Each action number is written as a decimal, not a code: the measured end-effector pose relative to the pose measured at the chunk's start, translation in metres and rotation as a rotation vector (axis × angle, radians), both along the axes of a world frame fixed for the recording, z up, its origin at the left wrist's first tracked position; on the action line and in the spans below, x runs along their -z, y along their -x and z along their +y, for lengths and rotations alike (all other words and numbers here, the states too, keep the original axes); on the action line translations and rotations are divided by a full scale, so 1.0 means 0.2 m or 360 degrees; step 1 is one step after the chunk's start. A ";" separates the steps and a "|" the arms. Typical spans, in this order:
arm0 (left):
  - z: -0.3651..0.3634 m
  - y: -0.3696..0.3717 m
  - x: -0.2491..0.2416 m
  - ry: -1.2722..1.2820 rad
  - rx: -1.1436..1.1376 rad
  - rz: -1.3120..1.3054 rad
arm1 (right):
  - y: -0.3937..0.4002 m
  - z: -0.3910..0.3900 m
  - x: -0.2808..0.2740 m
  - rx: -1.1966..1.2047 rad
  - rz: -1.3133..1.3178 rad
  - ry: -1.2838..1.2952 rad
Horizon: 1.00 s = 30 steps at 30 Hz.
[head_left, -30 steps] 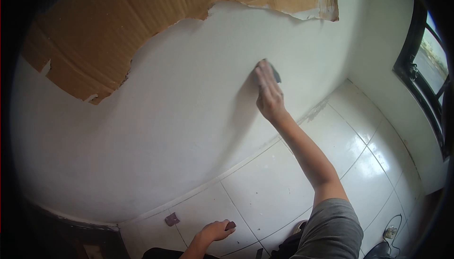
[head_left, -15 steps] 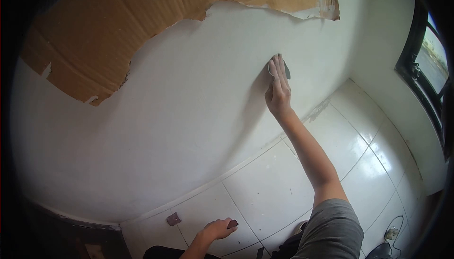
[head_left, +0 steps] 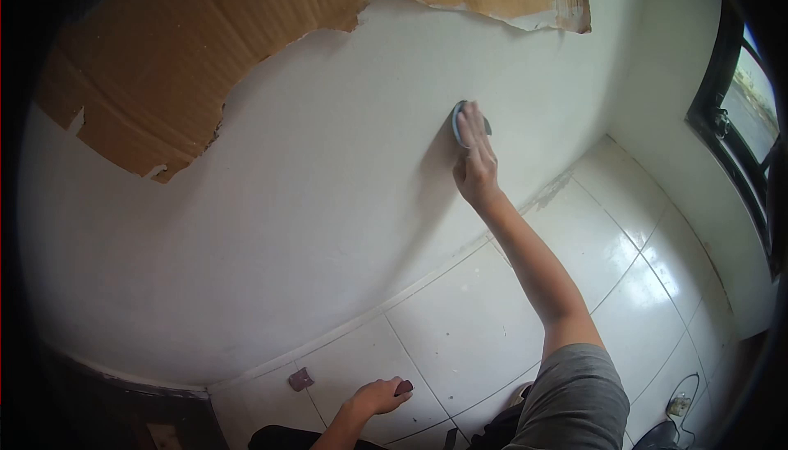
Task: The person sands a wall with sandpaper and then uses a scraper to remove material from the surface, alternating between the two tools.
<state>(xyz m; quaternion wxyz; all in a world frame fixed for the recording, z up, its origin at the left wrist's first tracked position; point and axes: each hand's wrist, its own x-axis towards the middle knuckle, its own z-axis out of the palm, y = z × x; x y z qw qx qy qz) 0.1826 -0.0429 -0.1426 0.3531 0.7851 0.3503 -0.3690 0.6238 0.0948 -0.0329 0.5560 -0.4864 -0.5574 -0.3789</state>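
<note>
My right hand (head_left: 478, 161) reaches up to the white wall (head_left: 328, 154), its fingers lying over a dark grey sheet of sandpaper (head_left: 457, 126) pressed flat there. A pale curved edge of the sheet shows left of the fingers, and the rest is mostly covered by them. Low in the view, my left hand (head_left: 375, 398) is closed around a small reddish-brown piece (head_left: 403, 388), which looks like folded sandpaper. A similar curled reddish-brown piece (head_left: 300, 379) lies on the floor near the foot of the wall.
Torn brown cardboard (head_left: 246, 15) covers the wall's upper part. White floor tiles (head_left: 460, 327) run along its base. A dark-framed window (head_left: 722, 121) is at right. A small object with a cord loop (head_left: 680, 405) lies lower right. Something dark (head_left: 123, 409) stands lower left.
My right hand has slid a little left and down along the wall with the sandpaper, and more of its left edge shows. My left hand has stayed in place.
</note>
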 end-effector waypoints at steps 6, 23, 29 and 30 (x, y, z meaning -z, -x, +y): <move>-0.01 0.01 -0.01 -0.0006 0.0010 0.0022 | 0.03 0.02 0.03 0.0067 0.0252 -0.0137; -0.02 -0.01 0.00 0.0003 -0.0015 -0.0006 | -0.09 -0.01 0.05 0.0058 0.0078 0.0008; -0.01 0.01 0.03 -0.0008 0.0017 0.0031 | -0.12 -0.08 0.15 0.0061 0.0101 0.0120; -0.02 0.00 0.03 -0.0013 0.0016 0.0023 | -0.09 -0.11 0.15 0.0060 -0.0105 0.0273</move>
